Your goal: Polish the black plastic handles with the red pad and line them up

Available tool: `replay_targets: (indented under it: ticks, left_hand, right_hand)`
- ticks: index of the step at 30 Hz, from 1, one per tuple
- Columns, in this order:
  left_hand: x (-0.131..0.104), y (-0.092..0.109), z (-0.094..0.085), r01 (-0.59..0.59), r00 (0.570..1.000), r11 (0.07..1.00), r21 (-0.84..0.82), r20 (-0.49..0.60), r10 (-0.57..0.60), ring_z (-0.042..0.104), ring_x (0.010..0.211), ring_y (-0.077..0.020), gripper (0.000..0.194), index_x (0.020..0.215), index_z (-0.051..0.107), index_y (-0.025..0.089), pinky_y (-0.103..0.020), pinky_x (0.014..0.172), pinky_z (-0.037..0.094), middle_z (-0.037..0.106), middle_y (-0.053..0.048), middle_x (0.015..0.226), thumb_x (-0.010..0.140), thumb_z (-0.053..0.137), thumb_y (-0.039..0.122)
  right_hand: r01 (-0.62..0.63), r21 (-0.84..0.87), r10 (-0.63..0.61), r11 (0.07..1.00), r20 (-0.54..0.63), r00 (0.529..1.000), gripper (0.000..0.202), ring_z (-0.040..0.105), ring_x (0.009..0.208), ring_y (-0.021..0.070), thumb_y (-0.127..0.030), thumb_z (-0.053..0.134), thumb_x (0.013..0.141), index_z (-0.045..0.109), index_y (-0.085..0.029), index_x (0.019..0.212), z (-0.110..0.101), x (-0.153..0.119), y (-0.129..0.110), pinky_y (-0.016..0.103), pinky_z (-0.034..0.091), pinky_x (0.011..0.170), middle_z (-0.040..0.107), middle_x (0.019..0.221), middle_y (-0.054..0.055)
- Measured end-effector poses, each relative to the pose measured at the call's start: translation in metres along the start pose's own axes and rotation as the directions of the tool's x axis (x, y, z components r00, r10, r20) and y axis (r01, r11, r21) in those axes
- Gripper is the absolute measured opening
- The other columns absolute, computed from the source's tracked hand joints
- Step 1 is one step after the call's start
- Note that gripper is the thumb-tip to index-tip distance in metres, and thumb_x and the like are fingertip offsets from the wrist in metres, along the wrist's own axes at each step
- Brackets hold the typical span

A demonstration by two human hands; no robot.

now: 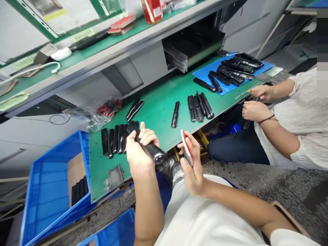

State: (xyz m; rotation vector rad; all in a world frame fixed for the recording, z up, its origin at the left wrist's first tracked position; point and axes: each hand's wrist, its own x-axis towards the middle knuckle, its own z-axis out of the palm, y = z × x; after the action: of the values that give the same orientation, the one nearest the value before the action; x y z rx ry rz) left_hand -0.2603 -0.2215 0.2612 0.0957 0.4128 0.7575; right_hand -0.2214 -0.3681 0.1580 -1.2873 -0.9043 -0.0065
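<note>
The left hand [140, 148] covers part of the black handle [155, 155] and hides some of the black pieces [116, 140] in the row behind it. At the right hand [193, 164], fingers and thumb cover parts of the red-faced pad [186, 148], seen nearly edge-on. Fingers hide most of what the co-worker [303, 112] on the right grips; that person's head is cut off. The nearer blue bin [115, 227] runs off the near edge. At the far side, print on the papers [73, 17] is too blurred to read, and the red container [148, 12] loses its top.
</note>
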Motion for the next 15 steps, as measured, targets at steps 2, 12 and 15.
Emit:
replay_targets:
  ticks: [2, 12, 15]
  left_hand:
    - [0.004, -0.002, 0.0, 0.031, 0.999, 0.998, -0.062, -0.039, -0.034, 0.034, 0.037, -0.005, 0.019, 0.097, 0.048, 0.016, -0.012, 0.037, 0.032, 0.032, 0.011, 0.054, 0.1, 0.034, 0.03]
    - [0.015, 0.0, -0.007, -0.039, 0.999, 0.991, -0.126, 0.01, 0.041, 0.032, 0.031, -0.0052, 0.024, 0.093, 0.043, 0.019, -0.012, 0.033, 0.03, 0.027, 0.013, 0.049, 0.102, 0.027, 0.035]
    - [0.015, 0.009, -0.013, 0.003, 0.994, 0.997, -0.081, 0.109, 0.006, 0.035, 0.033, -0.006, 0.028, 0.094, 0.046, 0.018, -0.012, 0.035, 0.033, 0.031, 0.012, 0.048, 0.102, 0.023, 0.032]
  right_hand:
    - [0.012, -0.012, -0.012, 1.0, -0.052, 0.999, 0.063, 0.031, 0.152, 0.0273, -0.017, 0.038, 0.102, 0.026, -0.042, 0.159, 0.008, -0.005, -0.004, 0.055, 0.036, 0.121, 0.023, 0.167, 0.0]
    - [0.34, -0.271, -0.363, 0.9, -0.038, 0.931, 0.061, 0.055, 0.134, 0.0234, -0.018, 0.038, 0.101, 0.032, -0.041, 0.157, 0.023, 0.034, 0.025, 0.042, 0.049, 0.1, 0.047, 0.157, -0.001]
    - [-0.107, -0.104, 0.108, 0.989, 0.002, 0.994, 0.059, 0.045, 0.142, 0.0315, -0.022, 0.041, 0.099, 0.036, -0.035, 0.157, 0.025, 0.047, 0.048, 0.056, 0.042, 0.107, 0.039, 0.162, 0.004]
